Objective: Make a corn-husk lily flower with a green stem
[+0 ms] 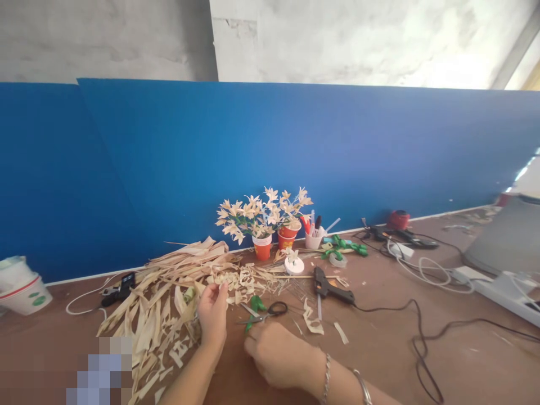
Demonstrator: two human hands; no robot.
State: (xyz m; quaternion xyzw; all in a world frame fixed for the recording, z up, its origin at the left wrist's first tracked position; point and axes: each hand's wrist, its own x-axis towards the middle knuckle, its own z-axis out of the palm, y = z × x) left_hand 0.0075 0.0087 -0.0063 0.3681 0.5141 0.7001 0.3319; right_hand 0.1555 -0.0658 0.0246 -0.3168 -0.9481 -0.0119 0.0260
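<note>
My left hand (212,316) is raised over the brown table, its thumb and fingertips pinched together. Whatever they hold, if anything, is too small to make out. To its right, my right hand (280,353) is closed with the fingers curled under and hidden. Beside its knuckles lies a strip of green tape (255,304); I cannot tell if the fingers grip it. Scissors (277,308) with black handles rest across the tape, blades pointing left. Cut pieces of pale dried husk (244,278) lie beyond the hands, and a larger heap of husks (154,306) spreads to the left.
Pale flowers (270,211) stand in red paper cups (262,249) by the blue partition (295,140). A glue gun (331,287) lies right, its cord trailing across the table. Further right are a power strip (502,289) and white cables. A paper bucket (27,292) stands far left.
</note>
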